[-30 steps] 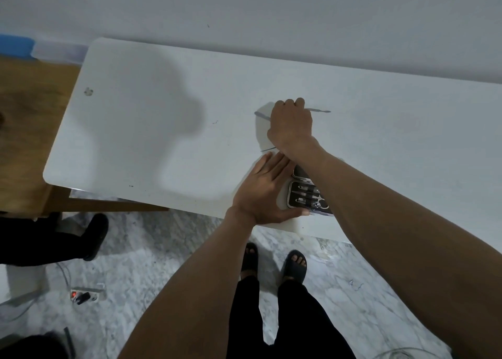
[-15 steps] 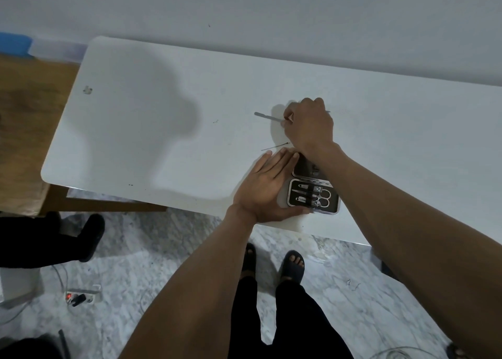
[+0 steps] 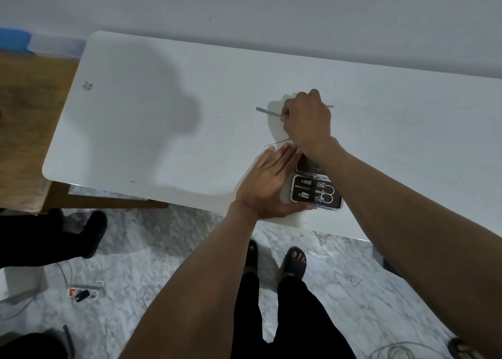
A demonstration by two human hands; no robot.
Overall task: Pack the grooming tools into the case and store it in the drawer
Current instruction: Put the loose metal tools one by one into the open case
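An open grooming case (image 3: 294, 192) lies near the front edge of the white table (image 3: 163, 130), with clippers and scissors strapped inside its lower half. My left hand (image 3: 267, 186) rests flat on the table, pressed against the case's left side. My right hand (image 3: 307, 120) is closed on a thin metal tool (image 3: 267, 112) above the case, with the tool's flat end sticking out to the left. A second, thinner metal pick (image 3: 275, 142) lies on the table just beyond my left fingertips. My right forearm hides part of the case's lid.
A wooden surface (image 3: 30, 119) adjoins the table on the left. Below are a marble floor, my feet in sandals (image 3: 294, 260), a power strip (image 3: 85, 293) with cables, and another person's dark leg (image 3: 54, 233) at the left.
My right hand has closed on the thin metal tool and shifted slightly right, uncovering the pick and more of the case. My left hand has stayed against the case.
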